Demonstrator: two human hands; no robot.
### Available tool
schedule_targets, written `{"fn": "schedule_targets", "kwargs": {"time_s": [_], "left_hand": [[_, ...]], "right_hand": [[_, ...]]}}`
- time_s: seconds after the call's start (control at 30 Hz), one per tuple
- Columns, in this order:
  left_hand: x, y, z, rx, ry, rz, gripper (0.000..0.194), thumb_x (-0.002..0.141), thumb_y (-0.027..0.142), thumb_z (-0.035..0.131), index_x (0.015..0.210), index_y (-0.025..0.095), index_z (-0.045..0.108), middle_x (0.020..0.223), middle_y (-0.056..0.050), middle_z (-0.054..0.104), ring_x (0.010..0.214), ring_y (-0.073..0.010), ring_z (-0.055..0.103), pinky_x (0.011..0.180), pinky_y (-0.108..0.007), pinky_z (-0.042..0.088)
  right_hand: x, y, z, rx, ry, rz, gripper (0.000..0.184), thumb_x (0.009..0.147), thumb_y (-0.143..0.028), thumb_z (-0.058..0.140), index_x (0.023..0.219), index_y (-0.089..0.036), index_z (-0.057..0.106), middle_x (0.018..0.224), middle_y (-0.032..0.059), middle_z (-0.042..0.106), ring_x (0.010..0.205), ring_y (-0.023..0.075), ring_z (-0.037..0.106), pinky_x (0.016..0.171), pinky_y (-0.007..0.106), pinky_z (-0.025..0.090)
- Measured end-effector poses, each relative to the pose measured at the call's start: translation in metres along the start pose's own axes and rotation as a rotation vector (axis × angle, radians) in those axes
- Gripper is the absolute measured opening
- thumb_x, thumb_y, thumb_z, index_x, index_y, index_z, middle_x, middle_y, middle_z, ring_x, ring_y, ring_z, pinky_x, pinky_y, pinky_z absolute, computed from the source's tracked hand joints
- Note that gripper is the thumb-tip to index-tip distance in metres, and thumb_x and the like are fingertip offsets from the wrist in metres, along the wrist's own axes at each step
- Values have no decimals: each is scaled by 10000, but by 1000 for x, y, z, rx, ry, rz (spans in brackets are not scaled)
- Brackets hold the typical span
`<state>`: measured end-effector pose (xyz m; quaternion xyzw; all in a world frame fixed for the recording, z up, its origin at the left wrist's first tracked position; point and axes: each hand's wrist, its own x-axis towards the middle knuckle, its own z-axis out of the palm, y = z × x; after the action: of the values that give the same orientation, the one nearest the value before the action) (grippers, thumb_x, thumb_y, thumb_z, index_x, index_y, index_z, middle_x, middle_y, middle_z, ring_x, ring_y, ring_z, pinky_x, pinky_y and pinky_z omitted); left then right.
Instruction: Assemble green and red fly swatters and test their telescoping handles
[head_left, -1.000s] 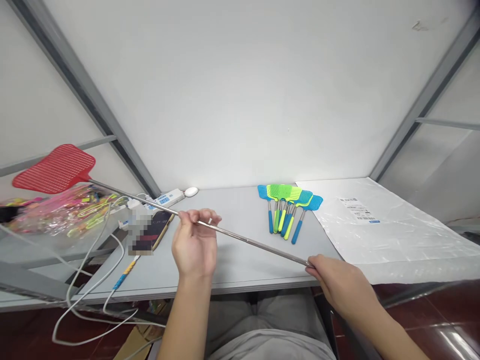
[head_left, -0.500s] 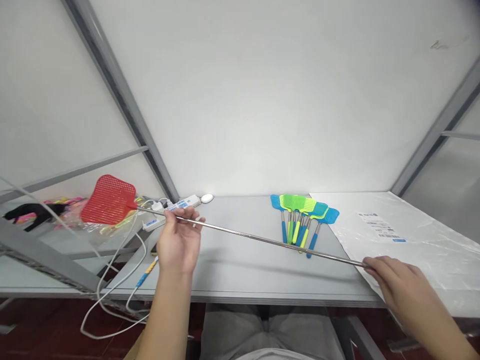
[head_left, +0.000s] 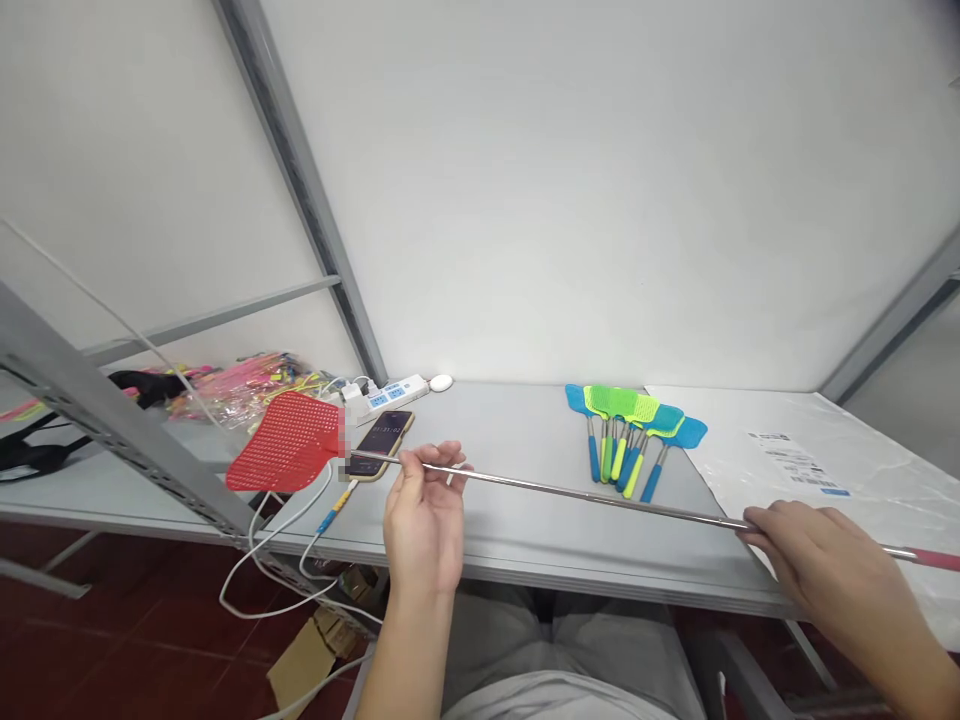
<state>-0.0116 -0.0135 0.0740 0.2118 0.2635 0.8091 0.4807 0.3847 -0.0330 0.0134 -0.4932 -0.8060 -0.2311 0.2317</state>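
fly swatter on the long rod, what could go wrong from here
The long rod is held only by the fingers of the left hand and right hand, so it could slip or swing. The red swatter head is right beside the phone and could knock it. The pink grip end runs out of view past the right hand, so it might catch something unseen.

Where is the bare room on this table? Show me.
Bare tabletop lies between the phone and the blue-green fly swatters. Another strip runs in front of the swatters, below the steel rod. Crowded: the left end, with the power strip, cables and red swatter.
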Motion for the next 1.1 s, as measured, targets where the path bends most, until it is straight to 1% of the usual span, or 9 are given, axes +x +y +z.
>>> {"fn": "schedule_targets", "kwargs": {"time_s": [0.1, 0.2, 0.33, 0.47, 0.53, 0.7, 0.83, 1.0, 1.1], "left_hand": [[-5, 4, -3, 50, -77, 35, 304, 838, 466, 672, 774, 170, 647, 823, -34, 680, 834, -166, 647, 769, -308, 525], [-8, -6, -13, 113, -145, -38, 307, 847, 473, 658, 828, 167, 670, 889, -58, 695, 873, -178, 651, 773, -312, 524], [-13, -31, -37, 161, -97, -83, 319, 866, 478, 633, 991, 186, 673, 998, -85, 705, 846, -153, 638, 747, -283, 507], [-26, -55, -57, 253, -104, -196, 343, 891, 452, 610, 1083, 173, 663, 1072, -124, 692, 934, -169, 622, 781, -282, 496], [-30, -63, -63, 255, -100, -218, 342, 891, 458, 607, 1065, 171, 673, 1063, -120, 688, 938, -171, 618, 785, -283, 496], [-27, -73, -70, 192, -17, -182, 295, 805, 449, 713, 842, 156, 695, 961, -68, 659, 929, -164, 605, 811, -294, 510], [-24, -77, -73, 163, 34, -160, 278, 784, 423, 741, 844, 157, 689, 948, -52, 650, 908, -149, 604, 813, -295, 518], [-25, -79, -73, 148, 48, -138, 264, 777, 396, 753, 832, 149, 676, 899, -41, 641, 857, -126, 599, 772, -256, 515], [-25, -78, -71, 134, 49, -128, 266, 767, 393, 763, 811, 152, 657, 859, -24, 628, 820, -118, 600, 813, -282, 523]], "right_hand": [[-12, 8, 7, 21, -34, 44, 276, 975, -417, 407, 882, -222, 578, 739, 56, 604, 673, 206, 529, 670, 362, 373], [-19, 8, 16, 81, -17, 96, 278, 965, -438, 430, 899, -217, 584, 793, 88, 626, 715, 220, 558, 697, 373, 403], [-26, 0, 26, 156, -52, 111, 301, 950, -464, 463, 989, -205, 613, 855, 76, 649, 770, 228, 601, 738, 370, 428], [-34, -6, 31, 179, -76, 127, 327, 940, -482, 487, 1040, -201, 619, 901, 77, 674, 815, 232, 621, 768, 370, 436], [-38, -7, 32, 175, -63, 120, 339, 939, -490, 487, 1031, -195, 624, 898, 80, 680, 812, 229, 628, 774, 371, 442], [-44, -10, 35, 189, -57, 126, 347, 927, -509, 499, 1012, -201, 635, 886, 71, 694, 806, 230, 640, 768, 367, 461], [-45, -7, 39, 202, -81, 109, 345, 928, -513, 490, 991, -216, 654, 903, 66, 701, 818, 230, 643, 777, 368, 459], [-47, -4, 41, 210, -76, 78, 324, 939, -484, 478, 984, -226, 667, 905, 48, 706, 820, 217, 647, 771, 359, 451], [-46, -8, 39, 216, -64, 73, 321, 932, -489, 498, 989, -220, 663, 901, 51, 701, 814, 216, 643, 769, 357, 447]]}}
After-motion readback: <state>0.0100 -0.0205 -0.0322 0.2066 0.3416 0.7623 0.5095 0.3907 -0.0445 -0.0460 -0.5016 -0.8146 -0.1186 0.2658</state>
